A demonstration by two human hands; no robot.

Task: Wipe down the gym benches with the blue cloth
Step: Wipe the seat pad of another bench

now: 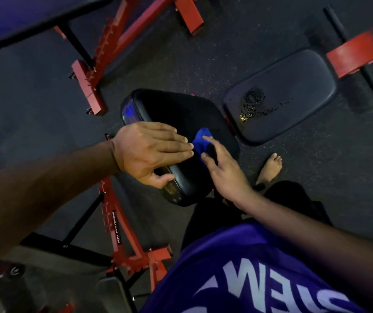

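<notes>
A black padded bench seat (172,109) on a red frame sits in the middle of the head view. My left hand (149,152) lies flat on its near edge, thumb curled under the rim. The blue cloth (200,142) is bunched on the pad just right of my left fingertips. My right hand (224,168) rests on the cloth, fingers spread over it and a fold of it between them. A second black pad (294,86) to the right carries a patch of dark specks and a yellowish spot.
Red bench frames (90,86) stand to the left and lower left (126,245). A red block on a black bar (355,57) is at the upper right. My bare foot (270,166) stands on the dark speckled rubber floor (203,64).
</notes>
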